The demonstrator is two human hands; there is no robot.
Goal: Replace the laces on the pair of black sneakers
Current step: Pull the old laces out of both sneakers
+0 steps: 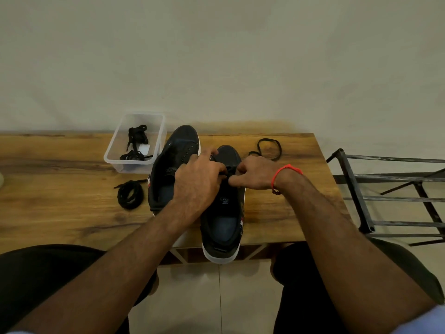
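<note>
Presently I see both hands over the right sneaker (pixel 222 213) at counter (pixel 60 189) centre: left hand (pixel 197 186) and right hand (pixel 255 173) each seemingly pinch its black lace (pixel 228 171). Unlaced left sneaker (pixel 168 169) sits at ten o'clock, touching; coiled lace (pixel 130 194) at nine.

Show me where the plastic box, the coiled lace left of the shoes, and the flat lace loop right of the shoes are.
plastic box (pixel 113 150): head view, on its left wall.
coiled lace (pixel 130 194): head view, middle of the coil.
lace loop (pixel 279 146): head view, on its right strand.
</note>
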